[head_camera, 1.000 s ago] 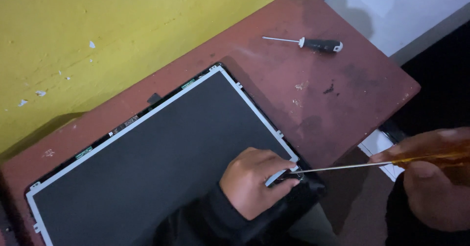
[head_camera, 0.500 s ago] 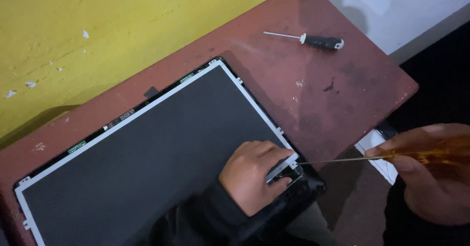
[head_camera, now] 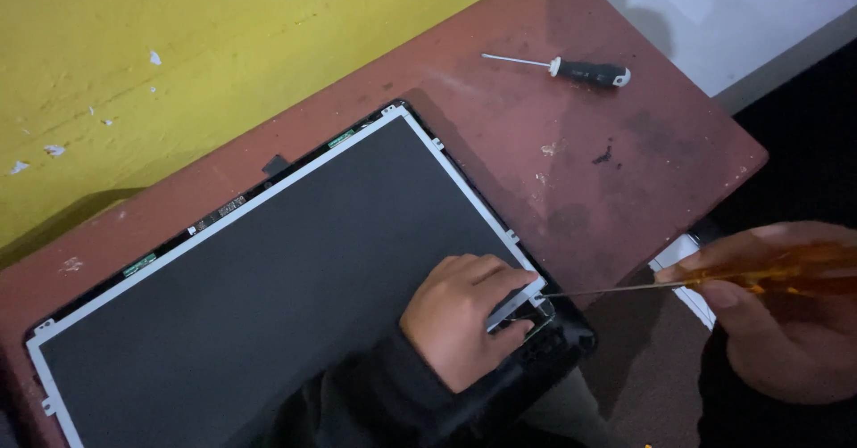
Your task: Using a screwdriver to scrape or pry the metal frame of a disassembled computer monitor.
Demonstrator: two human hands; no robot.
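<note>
A dark flat display panel [head_camera: 268,278] with a silver metal frame lies on a reddish-brown table [head_camera: 536,118]. My left hand [head_camera: 460,319] rests on the panel's near right corner, fingers pressing the frame edge there. My right hand [head_camera: 786,314] grips a screwdriver with an amber handle [head_camera: 768,274]; its thin shaft reaches left, and the tip touches the panel's corner beside my left fingers.
A second screwdriver with a black handle [head_camera: 585,71] lies on the table's far right part. A yellow wall [head_camera: 178,46] runs behind the table. White floor or paper [head_camera: 683,256] shows past the table's right edge.
The view shifted slightly, so the panel sits lower left. Both hands stay at the panel's corner, with the screwdriver tip still at the frame.
</note>
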